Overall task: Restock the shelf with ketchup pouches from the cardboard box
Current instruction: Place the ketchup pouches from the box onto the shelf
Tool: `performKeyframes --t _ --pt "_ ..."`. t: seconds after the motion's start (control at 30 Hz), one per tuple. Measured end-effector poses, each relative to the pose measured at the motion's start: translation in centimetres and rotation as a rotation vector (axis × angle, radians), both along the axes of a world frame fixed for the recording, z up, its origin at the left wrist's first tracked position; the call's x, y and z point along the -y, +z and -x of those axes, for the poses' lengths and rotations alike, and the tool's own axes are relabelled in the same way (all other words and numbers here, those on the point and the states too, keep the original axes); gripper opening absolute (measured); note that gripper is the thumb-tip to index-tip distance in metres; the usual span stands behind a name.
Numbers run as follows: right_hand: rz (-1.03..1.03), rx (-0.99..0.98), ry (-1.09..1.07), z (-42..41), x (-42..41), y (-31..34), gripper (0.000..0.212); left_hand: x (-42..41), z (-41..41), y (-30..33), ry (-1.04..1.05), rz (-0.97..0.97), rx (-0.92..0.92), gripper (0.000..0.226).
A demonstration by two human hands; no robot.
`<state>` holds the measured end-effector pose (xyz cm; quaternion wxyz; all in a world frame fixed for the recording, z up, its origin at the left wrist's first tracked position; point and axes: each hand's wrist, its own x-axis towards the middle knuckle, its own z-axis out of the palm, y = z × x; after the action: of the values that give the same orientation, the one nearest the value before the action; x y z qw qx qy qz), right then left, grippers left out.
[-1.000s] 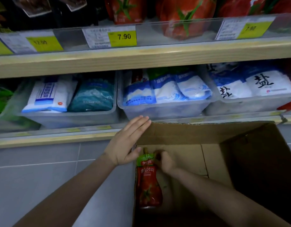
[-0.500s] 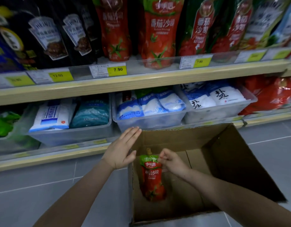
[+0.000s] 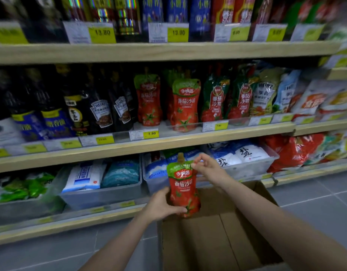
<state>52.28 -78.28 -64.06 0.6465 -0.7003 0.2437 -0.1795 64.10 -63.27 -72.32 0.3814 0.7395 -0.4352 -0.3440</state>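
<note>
Red ketchup pouch (image 3: 184,189) held upright, spout pointing up.

The cardboard box (image 3: 217,237) sits on the floor (image 3: 325,208) in front of the shelf (image 3: 149,145). Above the box, a ketchup pouch (image 3: 183,189) is upright between two hands: the left hand (image 3: 161,207) at its lower part, the right hand (image 3: 208,169) at its top corner. Above the box on the shelf, more ketchup pouches (image 3: 185,105) stand in a row; below them, behind the box, are bins (image 3: 102,194).
</note>
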Motion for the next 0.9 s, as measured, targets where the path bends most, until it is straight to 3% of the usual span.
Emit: performKeyframes --t 0.2,0.47,0.57,0.7,0.9 --pt "0.054 0.014 0.025 -1.4 -0.2 4.8 0.011 0.5 0.3 1.8 0.13 0.115 -0.119 0.074" --pt "0.134 -0.063 -0.051 -3.1 -0.8 7.5 0.013 0.6 0.5 3.8 0.149 0.126 0.038 0.063" --pt "0.055 0.029 -0.075 -3.1 -1.1 7.3 0.012 0.6 -0.2 4.2 0.182 0.144 0.051 0.059" --pt "0.023 -0.026 0.001 -2.3 -2.3 3.4 0.038 0.7 -0.8 5.1 0.226 0.203 0.099 0.049" --pt "0.033 0.034 -0.052 -3.3 -3.3 2.7 0.032 -0.4 -2.3 6.2 0.218 0.28 0.18 0.057"
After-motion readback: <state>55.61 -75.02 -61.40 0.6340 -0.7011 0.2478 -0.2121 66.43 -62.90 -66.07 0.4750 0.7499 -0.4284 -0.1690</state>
